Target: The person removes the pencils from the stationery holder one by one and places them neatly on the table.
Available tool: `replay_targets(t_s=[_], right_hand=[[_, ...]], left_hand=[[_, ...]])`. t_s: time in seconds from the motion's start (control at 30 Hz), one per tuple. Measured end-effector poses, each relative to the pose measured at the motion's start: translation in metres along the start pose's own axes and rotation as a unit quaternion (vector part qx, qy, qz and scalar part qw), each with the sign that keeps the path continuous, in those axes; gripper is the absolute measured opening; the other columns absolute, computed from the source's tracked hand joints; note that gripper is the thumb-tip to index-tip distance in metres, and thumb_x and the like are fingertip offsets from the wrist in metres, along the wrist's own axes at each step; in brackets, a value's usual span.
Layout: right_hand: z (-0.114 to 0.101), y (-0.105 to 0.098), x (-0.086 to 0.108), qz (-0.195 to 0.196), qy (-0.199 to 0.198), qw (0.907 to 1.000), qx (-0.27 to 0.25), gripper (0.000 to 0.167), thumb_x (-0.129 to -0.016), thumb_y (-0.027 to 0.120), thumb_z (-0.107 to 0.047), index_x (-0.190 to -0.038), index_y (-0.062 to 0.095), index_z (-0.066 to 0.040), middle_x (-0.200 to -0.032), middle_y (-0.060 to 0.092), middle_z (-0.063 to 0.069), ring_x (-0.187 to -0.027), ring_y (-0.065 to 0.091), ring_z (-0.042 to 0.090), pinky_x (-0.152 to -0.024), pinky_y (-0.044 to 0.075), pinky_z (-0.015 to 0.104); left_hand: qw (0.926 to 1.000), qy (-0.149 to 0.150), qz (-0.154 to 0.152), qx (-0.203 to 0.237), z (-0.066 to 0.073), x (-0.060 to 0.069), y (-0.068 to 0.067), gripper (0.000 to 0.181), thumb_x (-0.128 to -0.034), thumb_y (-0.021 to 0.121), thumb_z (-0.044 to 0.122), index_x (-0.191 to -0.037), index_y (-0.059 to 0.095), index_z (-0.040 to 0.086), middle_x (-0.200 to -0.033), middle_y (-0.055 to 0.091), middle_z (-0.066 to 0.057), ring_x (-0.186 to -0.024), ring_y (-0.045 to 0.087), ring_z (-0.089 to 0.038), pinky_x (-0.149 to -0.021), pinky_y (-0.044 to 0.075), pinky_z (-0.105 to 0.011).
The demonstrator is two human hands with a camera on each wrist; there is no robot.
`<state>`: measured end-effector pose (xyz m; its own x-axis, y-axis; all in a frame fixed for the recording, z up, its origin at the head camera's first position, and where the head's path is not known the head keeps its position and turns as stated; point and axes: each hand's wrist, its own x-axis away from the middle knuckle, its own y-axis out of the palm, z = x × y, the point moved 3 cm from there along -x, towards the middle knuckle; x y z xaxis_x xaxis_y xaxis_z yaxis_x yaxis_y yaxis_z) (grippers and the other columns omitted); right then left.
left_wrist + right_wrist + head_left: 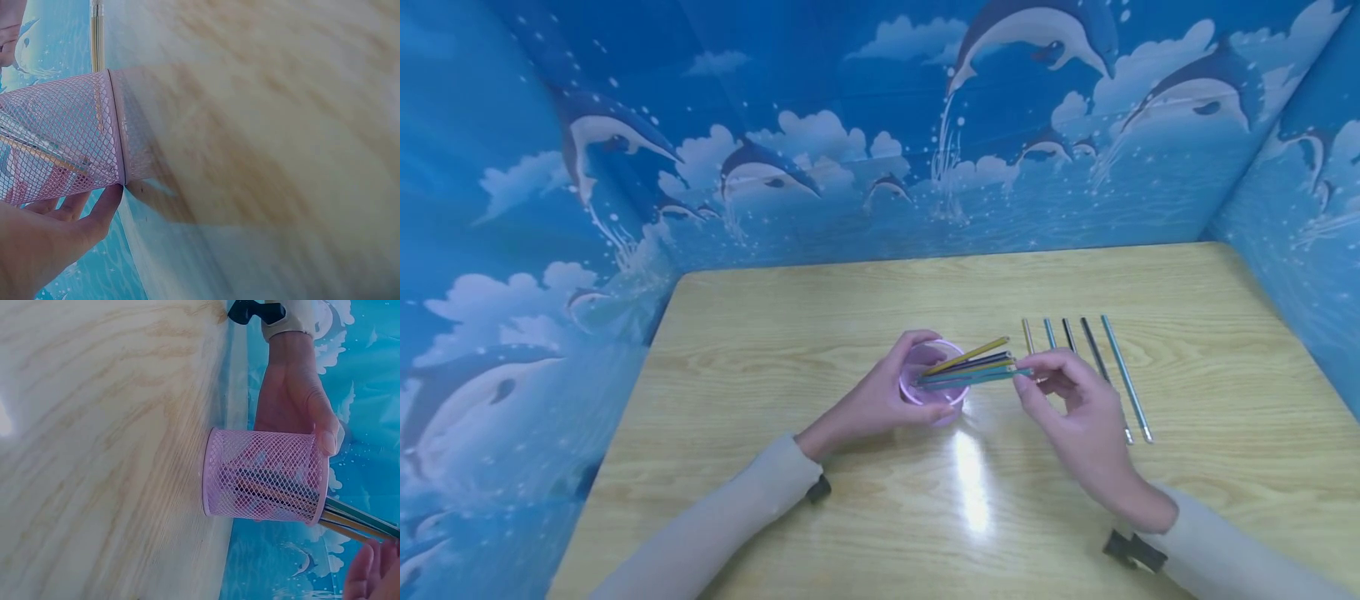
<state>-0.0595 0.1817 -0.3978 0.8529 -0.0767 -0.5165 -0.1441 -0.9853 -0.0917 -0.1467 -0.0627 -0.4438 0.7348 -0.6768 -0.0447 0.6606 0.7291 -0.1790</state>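
Note:
A pink mesh cup [957, 405] [62, 134] [269, 475] stands on the table, holding several pencils [973, 367] [356, 519] that lean out toward the right. My left hand [880, 387] [56, 237] [290, 400] curls round the cup's left side, the thumb near its rim. At the upper ends of the leaning pencils, my right hand [1078, 417] [378, 572] pinches a teal one between thumb and forefinger. Beyond and partly under the right hand, several more pencils [1126, 375] lie side by side on the table.
The wood-grain table [760, 325] has its far edge against a blue backdrop [850, 208] printed with dolphins and clouds, which also rises at both sides. A bright light reflection lies on the tabletop in front of the cup.

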Motion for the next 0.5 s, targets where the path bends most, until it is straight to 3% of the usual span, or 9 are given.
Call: replay_targets(t_s=[0.23, 0.37, 0.5], right_hand=[[-0.001, -0.010, -0.003, 0.068, -0.042, 0.9874, -0.136, 0.020, -0.090, 0.058, 0.028, -0.111, 0.060, 0.027, -0.105, 0.074, 0.015, -0.092, 0.071, 0.018, -0.088, 0.061, 0.022], [-0.005, -0.015, -0.006, 0.096, -0.058, 0.9794, -0.168, 0.022, -0.091, 0.055, 0.029, -0.113, 0.058, 0.029, -0.106, 0.073, 0.019, -0.091, 0.071, 0.022, -0.087, 0.062, 0.025], [-0.011, -0.021, -0.010, 0.128, -0.049, 0.9729, -0.186, 0.020, -0.095, 0.055, 0.027, -0.114, 0.057, 0.030, -0.103, 0.073, 0.023, -0.089, 0.071, 0.026, -0.086, 0.063, 0.029]], left_hand=[[0.9999, -0.007, 0.005, -0.008, -0.001, 0.000, -0.001, 0.090, -0.0880, 0.094, 0.017, -0.160, 0.040, 0.024, -0.144, 0.063, -0.007, -0.128, 0.066, -0.024, -0.105, 0.059, -0.045], [0.9999, -0.011, 0.005, -0.008, -0.001, 0.001, -0.001, 0.090, -0.0889, 0.093, 0.019, -0.161, 0.039, 0.024, -0.145, 0.063, -0.007, -0.129, 0.065, -0.025, -0.106, 0.059, -0.046], [0.9998, -0.015, 0.004, -0.009, 0.000, 0.001, -0.001, 0.090, -0.0890, 0.094, 0.022, -0.160, 0.039, 0.024, -0.145, 0.062, -0.006, -0.130, 0.065, -0.027, -0.106, 0.059, -0.047]])
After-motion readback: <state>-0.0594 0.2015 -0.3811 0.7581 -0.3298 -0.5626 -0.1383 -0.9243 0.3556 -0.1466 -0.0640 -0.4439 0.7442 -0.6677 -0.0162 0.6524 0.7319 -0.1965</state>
